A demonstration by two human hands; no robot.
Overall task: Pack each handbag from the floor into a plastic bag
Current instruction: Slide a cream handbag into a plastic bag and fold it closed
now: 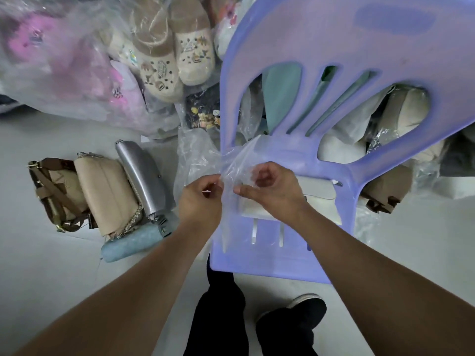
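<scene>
Handbags (102, 194) lean together — clear plastic bag (198, 155) crumpled.

Four handbags (108, 191) at left, one white handbag (318, 192), one chair (334, 47), one plastic bag (200, 155) in two hands (200, 201).

Left side: I see bare floor (46, 265) before the handbag row (108, 191).
Ahead: purple chair (334, 47) and bagged clogs (177, 55) block my reach.

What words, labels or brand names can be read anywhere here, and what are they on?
No text can be read in this picture.
Charms on the beige clogs: printed shapes, too small and blurred to read.
dark packet behind the chair: small pictures, nothing legible.
handbags on the floor: no lettering visible.
clear plastic bag: no print visible.
</scene>
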